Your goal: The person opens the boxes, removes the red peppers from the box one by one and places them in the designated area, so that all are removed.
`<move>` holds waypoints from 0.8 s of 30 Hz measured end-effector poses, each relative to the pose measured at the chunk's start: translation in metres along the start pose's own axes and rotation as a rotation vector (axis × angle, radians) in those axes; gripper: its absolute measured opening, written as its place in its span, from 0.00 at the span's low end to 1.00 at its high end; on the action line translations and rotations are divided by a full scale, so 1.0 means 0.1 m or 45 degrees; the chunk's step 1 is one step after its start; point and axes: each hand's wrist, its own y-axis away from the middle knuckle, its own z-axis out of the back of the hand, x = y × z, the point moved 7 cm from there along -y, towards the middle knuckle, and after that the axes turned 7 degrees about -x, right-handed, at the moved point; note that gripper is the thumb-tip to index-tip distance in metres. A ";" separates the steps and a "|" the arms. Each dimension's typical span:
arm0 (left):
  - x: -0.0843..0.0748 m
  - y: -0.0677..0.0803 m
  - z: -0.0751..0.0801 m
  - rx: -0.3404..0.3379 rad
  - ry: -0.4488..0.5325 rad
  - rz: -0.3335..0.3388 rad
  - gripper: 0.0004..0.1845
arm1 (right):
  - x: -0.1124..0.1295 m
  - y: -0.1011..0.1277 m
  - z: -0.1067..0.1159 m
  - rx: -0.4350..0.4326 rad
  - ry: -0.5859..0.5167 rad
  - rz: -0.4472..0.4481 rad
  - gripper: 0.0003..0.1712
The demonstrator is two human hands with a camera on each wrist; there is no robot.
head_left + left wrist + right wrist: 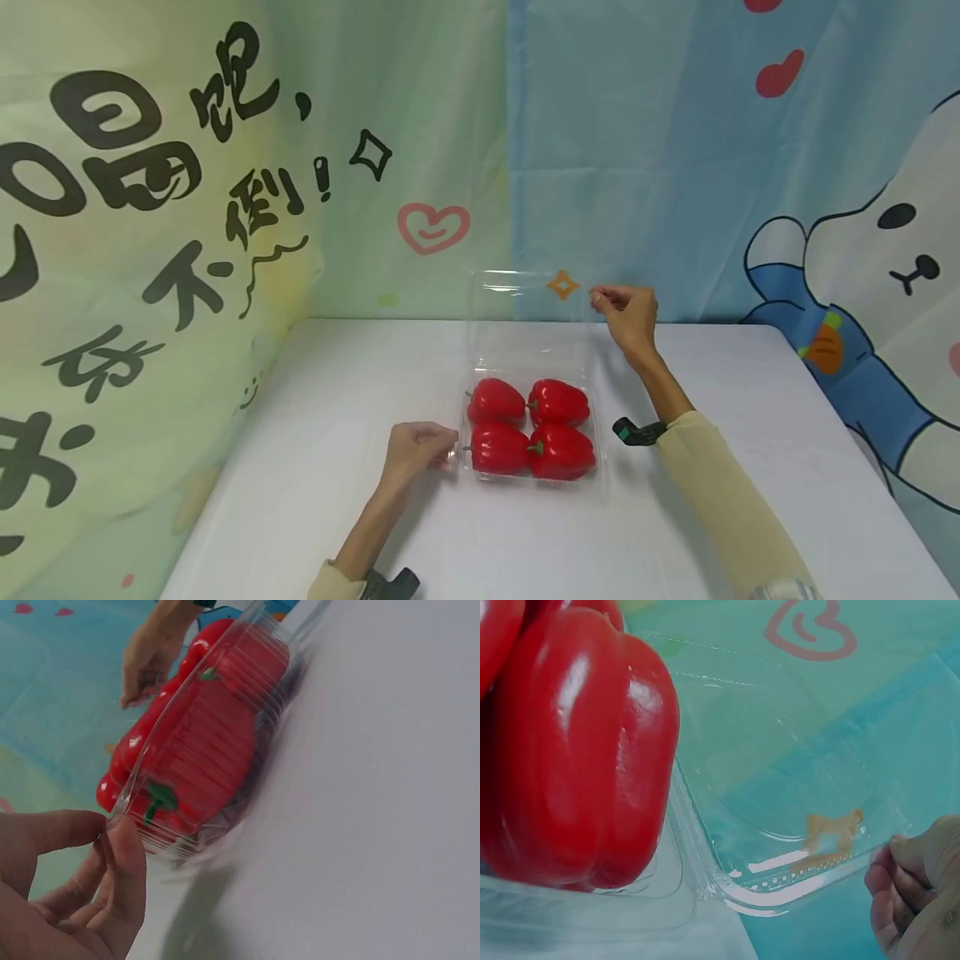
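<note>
A clear plastic clamshell box stands on the table with several red bell peppers in its base, their green stems pointing left in the head view. Its transparent lid is raised upright at the back. My left hand pinches the front left rim of the base between thumb and index finger, as the left wrist view shows. With thumb and fingertips, my right hand pinches the lid's upper right edge; in the right wrist view the lid spreads between the peppers and that hand.
The box rests on a white table. Behind it hangs a printed curtain with dark lettering, hearts and a cartoon bear. A dark wrist strap mount sits on the right wrist, another on the left.
</note>
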 end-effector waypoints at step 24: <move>0.04 0.11 -0.04 0.097 -0.033 -0.009 0.17 | -0.48 0.18 -0.21 0.342 0.046 -0.258 0.18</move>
